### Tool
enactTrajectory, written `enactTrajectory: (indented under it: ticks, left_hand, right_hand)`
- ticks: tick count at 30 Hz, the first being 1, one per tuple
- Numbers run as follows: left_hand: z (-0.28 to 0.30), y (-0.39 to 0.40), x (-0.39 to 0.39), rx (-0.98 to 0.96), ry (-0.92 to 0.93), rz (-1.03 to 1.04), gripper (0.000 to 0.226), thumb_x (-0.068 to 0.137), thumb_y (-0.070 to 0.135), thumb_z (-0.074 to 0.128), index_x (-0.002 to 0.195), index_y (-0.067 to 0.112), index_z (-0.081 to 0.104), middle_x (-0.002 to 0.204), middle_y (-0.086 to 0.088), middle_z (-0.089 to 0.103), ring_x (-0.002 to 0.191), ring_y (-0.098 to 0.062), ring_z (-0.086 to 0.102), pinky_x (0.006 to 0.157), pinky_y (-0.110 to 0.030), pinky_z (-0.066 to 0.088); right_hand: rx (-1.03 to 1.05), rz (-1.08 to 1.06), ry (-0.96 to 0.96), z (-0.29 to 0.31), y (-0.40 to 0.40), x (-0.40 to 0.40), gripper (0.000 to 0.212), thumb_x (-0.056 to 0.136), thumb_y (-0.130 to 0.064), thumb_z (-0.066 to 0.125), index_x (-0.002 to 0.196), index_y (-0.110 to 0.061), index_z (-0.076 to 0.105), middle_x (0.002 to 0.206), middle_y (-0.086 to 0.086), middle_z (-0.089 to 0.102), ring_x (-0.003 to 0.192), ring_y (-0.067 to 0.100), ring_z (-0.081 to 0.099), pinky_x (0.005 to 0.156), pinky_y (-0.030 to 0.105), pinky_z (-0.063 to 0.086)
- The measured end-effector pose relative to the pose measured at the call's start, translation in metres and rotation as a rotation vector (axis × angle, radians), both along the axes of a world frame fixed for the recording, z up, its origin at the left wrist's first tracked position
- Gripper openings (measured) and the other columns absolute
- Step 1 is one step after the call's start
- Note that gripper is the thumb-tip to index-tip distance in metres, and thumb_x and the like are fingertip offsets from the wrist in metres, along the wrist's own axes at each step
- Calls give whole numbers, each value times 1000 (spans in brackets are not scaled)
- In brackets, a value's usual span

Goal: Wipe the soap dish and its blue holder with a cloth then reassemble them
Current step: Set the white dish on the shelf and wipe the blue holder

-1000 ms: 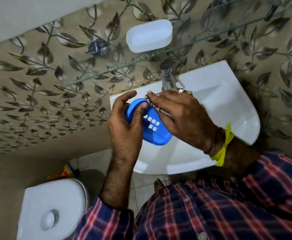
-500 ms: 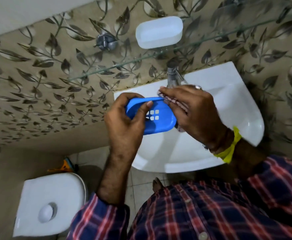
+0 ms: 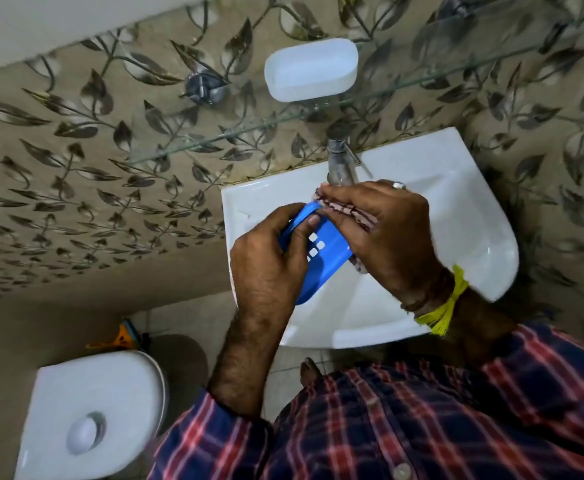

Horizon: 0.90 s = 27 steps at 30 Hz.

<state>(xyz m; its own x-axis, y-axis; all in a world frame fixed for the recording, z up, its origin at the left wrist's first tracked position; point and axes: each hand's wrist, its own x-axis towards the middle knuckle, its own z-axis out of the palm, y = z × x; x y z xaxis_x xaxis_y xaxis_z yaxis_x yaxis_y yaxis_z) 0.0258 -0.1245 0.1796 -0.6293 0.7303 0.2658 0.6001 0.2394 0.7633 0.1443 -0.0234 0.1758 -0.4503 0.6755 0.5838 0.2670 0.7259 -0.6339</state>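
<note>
Blue holder (image 3: 321, 261), held over white basin (image 3: 456, 209), under wiping.
Left hand (image 3: 266, 268) grips its near edge; right hand (image 3: 384, 233) presses a folded cloth (image 3: 349, 211) against it. White soap dish (image 3: 311, 69) apart on glass shelf (image 3: 214, 133).

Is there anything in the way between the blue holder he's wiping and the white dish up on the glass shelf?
Nothing visible blocks it. The blue holder is held over the sink; the tap stands just behind it, below the glass shelf holding the white dish.

Plaid sleeves (image 3: 214, 434) (red-navy), yellow wrist thread (image 3: 446, 303).
</note>
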Motion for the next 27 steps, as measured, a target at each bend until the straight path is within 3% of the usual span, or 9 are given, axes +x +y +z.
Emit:
enactTrajectory:
  ticks: [2, 5, 8, 10, 12, 18, 22, 25, 27]
  left_hand:
    - [-6, 2, -2, 151, -135, 101, 28, 95, 31, 64, 113, 13, 74, 87, -5, 76, 75, -17, 73, 68, -41, 61]
    - [-11, 10, -7, 317, -404, 149, 29, 102, 19, 61, 130, 18, 65, 80, -7, 67, 68, -16, 63, 65, -32, 51]
    - [-17, 15, 12, 206, -531, 81, 36, 108, 25, 50, 143, 19, 56, 119, -6, 70, 104, -26, 67, 92, -46, 55]
    - [-18, 18, 24, 73, -587, 43, 58, 102, 56, 42, 135, 13, 61, 129, -11, 66, 120, -27, 63, 106, -51, 49]
    - [-19, 20, 24, -6, -645, -92, 82, 86, 83, 40, 119, 12, 65, 114, -17, 69, 108, -28, 67, 99, -50, 52]
    - [-21, 16, 18, 160, -1321, -237, 69, 82, 76, 54, 115, 19, 75, 118, -12, 74, 115, -28, 69, 92, -40, 58]
    - [-23, 23, 20, 294, -1376, -226, 74, 84, 77, 49, 109, 11, 74, 107, -12, 74, 104, -27, 72, 92, -38, 59]
    - [-30, 24, 24, 317, -1425, -211, 75, 90, 76, 39, 110, 13, 73, 106, -11, 74, 101, -25, 72, 90, -37, 59]
    - [-35, 22, 23, 317, -1434, -243, 77, 89, 79, 36, 113, 17, 74, 105, -8, 76, 97, -23, 73, 85, -36, 60]
  right_hand:
    - [-319, -80, 171, -8, -7, 2, 21, 82, -16, 78, 103, -16, 78, 99, -15, 75, 92, -2, 71, 87, 12, 51]
    - [-781, -49, 446, -14, -10, 4, 13, 86, -20, 75, 98, -17, 78, 86, -10, 78, 80, 5, 73, 75, 20, 55]
    - [-975, 77, 521, -12, -12, 4, 21, 90, -12, 71, 111, -12, 74, 95, -3, 79, 81, 11, 75, 66, 25, 59]
    - [-986, 142, 501, -9, -14, 2, 25, 92, -11, 68, 117, -13, 71, 104, -2, 78, 87, 17, 76, 66, 30, 62]
    - [-920, 167, 460, -8, -17, 1, 25, 94, -10, 65, 117, -17, 70, 107, -8, 77, 98, 12, 74, 79, 23, 60]
    - [-851, 274, 236, -13, -30, 4, 50, 91, -6, 68, 137, -17, 51, 118, -13, 70, 112, 1, 66, 95, 17, 52]
    - [-674, 93, 209, -16, -28, 5, 29, 85, -13, 76, 111, -13, 63, 107, -3, 71, 104, 12, 68, 94, 35, 56]
    - [-537, 12, 132, -21, -23, 2, 25, 80, -21, 80, 103, -15, 72, 105, -7, 71, 112, 14, 62, 104, 34, 49]
    - [-703, 62, 227, -20, -18, 0, 21, 84, -13, 77, 104, -15, 71, 96, -12, 75, 99, 8, 70, 90, 28, 56]
